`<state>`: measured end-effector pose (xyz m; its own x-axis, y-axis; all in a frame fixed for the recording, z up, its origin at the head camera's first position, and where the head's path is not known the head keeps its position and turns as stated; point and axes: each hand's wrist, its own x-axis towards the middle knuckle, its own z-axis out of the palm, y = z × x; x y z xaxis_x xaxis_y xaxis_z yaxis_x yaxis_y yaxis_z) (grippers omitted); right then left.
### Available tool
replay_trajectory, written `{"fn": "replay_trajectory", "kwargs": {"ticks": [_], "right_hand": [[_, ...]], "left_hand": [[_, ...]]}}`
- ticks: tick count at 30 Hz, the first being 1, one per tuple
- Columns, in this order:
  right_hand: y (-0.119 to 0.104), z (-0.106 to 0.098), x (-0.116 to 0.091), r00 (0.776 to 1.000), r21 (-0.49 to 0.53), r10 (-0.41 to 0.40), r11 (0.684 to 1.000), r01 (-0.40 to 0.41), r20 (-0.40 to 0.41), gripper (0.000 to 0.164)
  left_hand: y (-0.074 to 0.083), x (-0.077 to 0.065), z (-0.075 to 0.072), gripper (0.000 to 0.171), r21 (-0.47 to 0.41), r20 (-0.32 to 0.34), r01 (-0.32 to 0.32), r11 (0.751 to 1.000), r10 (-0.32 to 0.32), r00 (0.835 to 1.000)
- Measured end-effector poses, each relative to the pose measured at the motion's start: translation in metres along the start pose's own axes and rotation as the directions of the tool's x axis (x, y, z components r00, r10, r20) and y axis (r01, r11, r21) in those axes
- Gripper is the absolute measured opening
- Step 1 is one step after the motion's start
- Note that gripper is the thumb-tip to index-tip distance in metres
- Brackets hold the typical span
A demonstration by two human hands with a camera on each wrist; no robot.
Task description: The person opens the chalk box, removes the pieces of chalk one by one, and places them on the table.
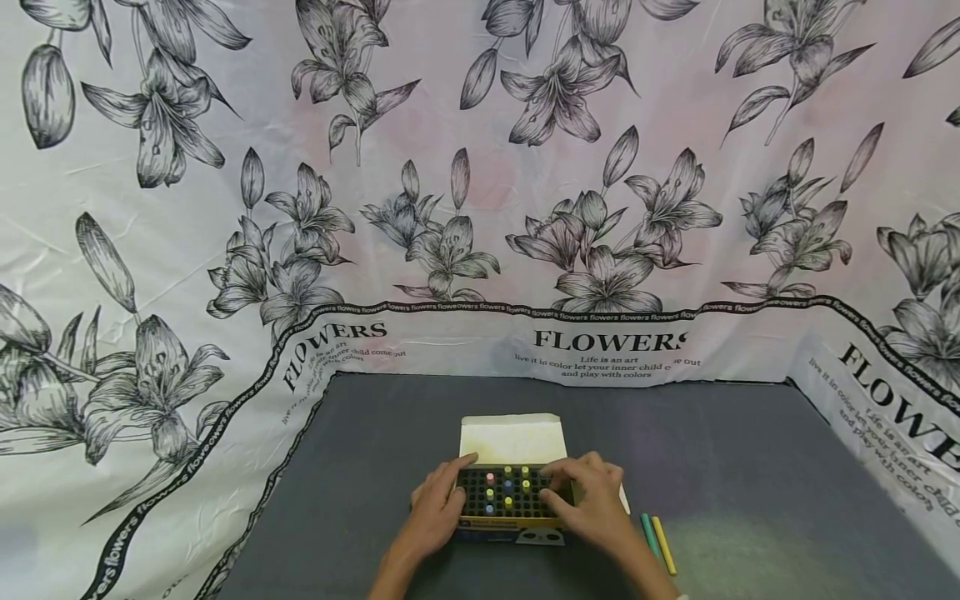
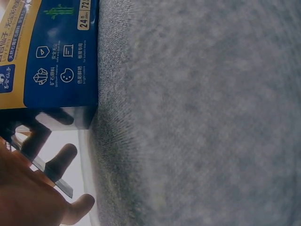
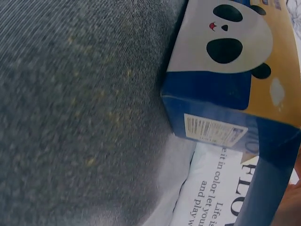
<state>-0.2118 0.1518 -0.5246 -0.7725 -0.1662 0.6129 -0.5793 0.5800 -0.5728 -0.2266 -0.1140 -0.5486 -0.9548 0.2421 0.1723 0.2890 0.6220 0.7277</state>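
A blue and yellow box of chalk (image 1: 510, 523) stands with its pale lid flap (image 1: 512, 439) raised at the back. Inside is a black grid of holes (image 1: 472, 482) with several pink, blue and yellow chalk sticks (image 1: 508, 502) upright in it. My left hand (image 1: 435, 504) rests at the box's left side, index finger along the top corner; the left wrist view shows its fingers spread by the end panel (image 2: 51, 117). Over the grid's right columns, my right hand (image 1: 592, 492) bends thumb and index finger toward each other; I cannot tell if chalk is between them.
A green chalk stick (image 1: 650, 536) and a yellow chalk stick (image 1: 663, 546) lie side by side to the right of the box. The dark grey table (image 1: 360, 433) is bordered at the back and sides by a white flower-printed sheet (image 1: 450, 350).
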Motion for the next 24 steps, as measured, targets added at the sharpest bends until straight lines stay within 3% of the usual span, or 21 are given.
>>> {"fn": "replay_trajectory", "kwargs": {"ticks": [8,24], "right_hand": [[-0.001,0.005,0.003,1.000,-0.074,-0.031,0.997,0.031,0.007,0.032],[-0.002,0.012,0.002,0.991,-0.095,0.096,0.992,-0.087,0.094,0.027]], "left_hand": [[0.003,0.001,-0.001,0.056,-0.003,0.004,-0.011,1.000,0.011,1.000],[0.004,0.000,-0.004,0.056,-0.021,0.029,-0.010,1.000,0.011,1.000]]}}
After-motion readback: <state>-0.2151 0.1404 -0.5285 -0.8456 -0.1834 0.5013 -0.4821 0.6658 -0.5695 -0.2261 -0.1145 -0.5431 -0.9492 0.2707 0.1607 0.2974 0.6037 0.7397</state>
